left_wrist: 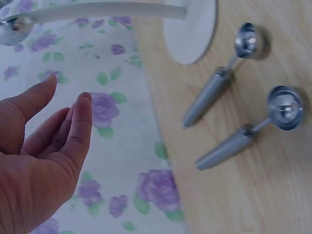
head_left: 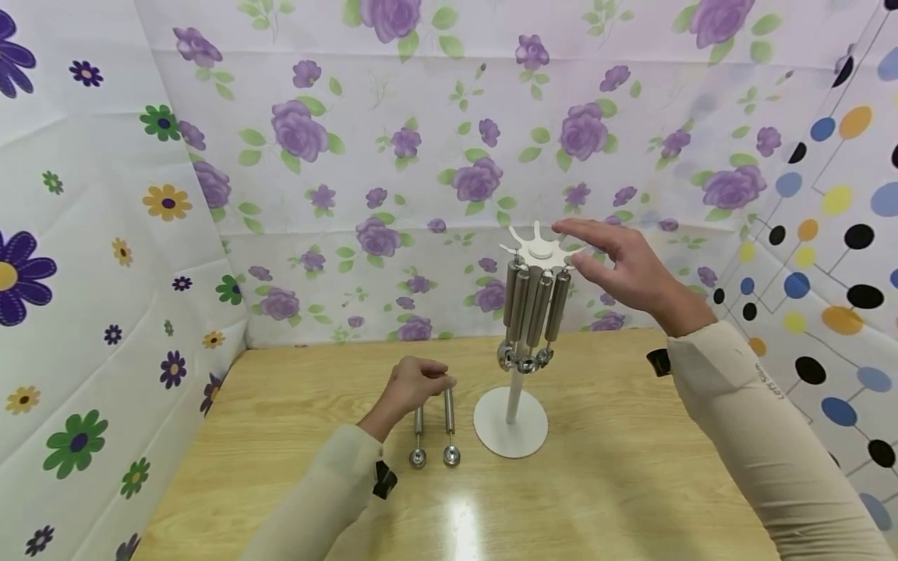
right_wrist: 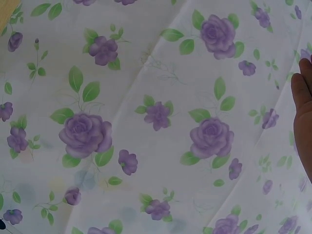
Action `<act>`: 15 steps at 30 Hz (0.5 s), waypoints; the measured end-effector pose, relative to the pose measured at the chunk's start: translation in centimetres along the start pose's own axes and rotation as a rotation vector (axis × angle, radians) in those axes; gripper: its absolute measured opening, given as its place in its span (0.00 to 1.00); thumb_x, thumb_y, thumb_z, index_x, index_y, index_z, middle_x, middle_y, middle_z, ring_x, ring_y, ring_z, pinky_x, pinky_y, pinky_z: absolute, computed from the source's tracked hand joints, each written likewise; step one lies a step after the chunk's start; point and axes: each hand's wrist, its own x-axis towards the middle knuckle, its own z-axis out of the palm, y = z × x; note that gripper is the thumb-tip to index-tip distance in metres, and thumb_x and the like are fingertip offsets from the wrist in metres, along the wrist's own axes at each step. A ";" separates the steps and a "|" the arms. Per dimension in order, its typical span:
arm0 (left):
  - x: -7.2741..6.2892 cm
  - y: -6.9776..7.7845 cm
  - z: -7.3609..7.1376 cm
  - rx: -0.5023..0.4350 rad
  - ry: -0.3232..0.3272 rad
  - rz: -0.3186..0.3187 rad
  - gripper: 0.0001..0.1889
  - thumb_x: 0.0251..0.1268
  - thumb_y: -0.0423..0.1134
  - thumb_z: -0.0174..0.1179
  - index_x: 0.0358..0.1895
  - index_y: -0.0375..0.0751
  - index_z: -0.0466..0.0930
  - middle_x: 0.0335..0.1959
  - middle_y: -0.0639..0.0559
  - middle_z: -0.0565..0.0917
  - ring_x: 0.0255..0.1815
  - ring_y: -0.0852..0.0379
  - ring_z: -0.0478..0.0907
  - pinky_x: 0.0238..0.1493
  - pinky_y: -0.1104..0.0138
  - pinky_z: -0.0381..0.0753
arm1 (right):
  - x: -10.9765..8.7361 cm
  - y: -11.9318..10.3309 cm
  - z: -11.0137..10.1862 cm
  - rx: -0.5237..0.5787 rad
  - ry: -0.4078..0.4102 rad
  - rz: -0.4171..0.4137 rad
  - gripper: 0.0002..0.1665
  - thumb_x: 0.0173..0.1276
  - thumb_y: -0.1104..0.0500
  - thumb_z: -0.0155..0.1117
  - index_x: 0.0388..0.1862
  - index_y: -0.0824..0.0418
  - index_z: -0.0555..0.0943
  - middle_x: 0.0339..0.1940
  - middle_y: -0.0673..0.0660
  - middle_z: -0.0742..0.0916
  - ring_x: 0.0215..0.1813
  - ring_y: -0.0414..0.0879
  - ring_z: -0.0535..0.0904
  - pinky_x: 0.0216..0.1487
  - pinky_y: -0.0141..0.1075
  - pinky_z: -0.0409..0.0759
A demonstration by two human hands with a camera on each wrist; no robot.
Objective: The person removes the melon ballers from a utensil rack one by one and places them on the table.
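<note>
My left hand (head_left: 414, 382) is over the table with its fingers loosely bent and nothing between them. In the left wrist view, two steel round-bowled scoops (left_wrist: 207, 97) lie on the wood beyond that hand (left_wrist: 44, 161), apart from it. A white stand (head_left: 514, 421) bears several similar scoops (head_left: 536, 312), hung bowls down from the hooks of its spoked top (head_left: 540, 249). My right hand (head_left: 624, 261) is beside that top, fingers extended, with fingertips and thumb right at its hooks. Only an edge of the right hand (right_wrist: 303, 117) shows in the right wrist view.
The light wood table (head_left: 281, 436) meets a purple-flowered cloth (head_left: 393, 171) at the back. Patterned cloths hang at the left (head_left: 105, 273) and right (head_left: 828, 234). The stand's round white base (head_left: 491, 436) is right of the lying scoops.
</note>
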 end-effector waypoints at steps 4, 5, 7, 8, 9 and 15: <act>-0.4 1.4 -0.4 -0.079 -0.031 0.048 0.18 0.66 0.36 0.68 0.58 0.33 0.83 0.45 0.45 0.87 0.45 0.49 0.85 0.46 0.62 0.86 | 0.0 0.1 0.2 -0.002 0.008 -0.004 0.27 0.73 0.66 0.57 0.71 0.62 0.74 0.70 0.62 0.76 0.73 0.57 0.67 0.72 0.50 0.67; -0.7 2.1 -0.5 -0.101 -0.042 0.059 0.19 0.67 0.36 0.67 0.59 0.32 0.82 0.46 0.43 0.87 0.47 0.48 0.85 0.48 0.61 0.86 | 0.0 0.1 0.2 0.000 0.007 -0.001 0.27 0.74 0.66 0.57 0.71 0.62 0.74 0.70 0.62 0.76 0.73 0.57 0.67 0.71 0.52 0.67; -0.8 2.8 -0.6 -0.152 -0.058 0.077 0.20 0.68 0.36 0.66 0.61 0.33 0.80 0.49 0.43 0.86 0.49 0.49 0.85 0.50 0.61 0.85 | 0.0 0.1 0.2 0.005 0.005 0.003 0.27 0.74 0.66 0.57 0.71 0.62 0.74 0.70 0.62 0.76 0.73 0.57 0.67 0.71 0.55 0.66; -0.9 3.2 -0.6 -0.170 -0.064 0.088 0.21 0.68 0.37 0.66 0.62 0.35 0.80 0.51 0.43 0.86 0.50 0.49 0.84 0.51 0.61 0.85 | 0.0 0.1 0.2 0.007 0.004 0.005 0.27 0.74 0.66 0.57 0.71 0.61 0.74 0.70 0.62 0.76 0.73 0.57 0.67 0.71 0.56 0.66; -0.8 3.6 -0.6 -0.179 -0.068 0.108 0.21 0.68 0.37 0.66 0.62 0.35 0.80 0.52 0.42 0.85 0.51 0.49 0.84 0.52 0.60 0.84 | 0.0 0.1 0.2 0.009 0.002 0.007 0.27 0.74 0.65 0.57 0.71 0.61 0.74 0.70 0.62 0.76 0.73 0.57 0.67 0.70 0.57 0.66; -0.2 5.5 -0.1 -0.141 -0.079 0.206 0.22 0.67 0.41 0.67 0.62 0.41 0.81 0.54 0.46 0.85 0.54 0.51 0.83 0.55 0.60 0.83 | 0.0 0.1 0.3 0.018 0.010 0.011 0.27 0.74 0.65 0.57 0.71 0.61 0.74 0.70 0.61 0.76 0.73 0.57 0.67 0.69 0.61 0.65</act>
